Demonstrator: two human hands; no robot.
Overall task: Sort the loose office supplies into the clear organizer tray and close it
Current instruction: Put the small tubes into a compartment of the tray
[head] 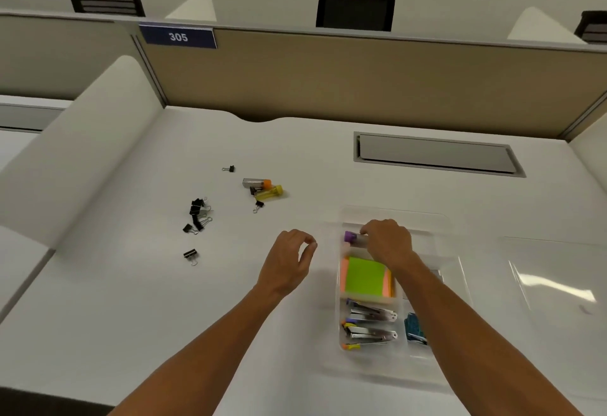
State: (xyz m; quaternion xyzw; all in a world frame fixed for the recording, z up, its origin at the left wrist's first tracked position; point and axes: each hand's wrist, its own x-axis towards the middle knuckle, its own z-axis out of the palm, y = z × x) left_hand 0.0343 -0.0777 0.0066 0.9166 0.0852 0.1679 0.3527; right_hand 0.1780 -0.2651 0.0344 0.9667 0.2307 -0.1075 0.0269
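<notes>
The clear organizer tray (450, 218) lies on the white desk at centre right. Inside it are green and orange sticky notes (365, 277), staplers (371, 323) and a teal item (414, 330). My right hand (389, 241) is shut on a purple-capped tube (350, 237) over the tray's far left compartment. My left hand (290, 259) hovers just left of the tray, fingers curled and apart, holding nothing. Loose on the desk to the left lie several black binder clips (198, 213), an orange-capped tube (258, 183) and a yellow-capped tube (270, 192).
The clear lid (551, 281) lies flat to the right of the tray. A grey cable hatch (437, 154) is set into the desk behind it. A tan partition (328, 80) with a "305" sign closes the back; white dividers flank both sides.
</notes>
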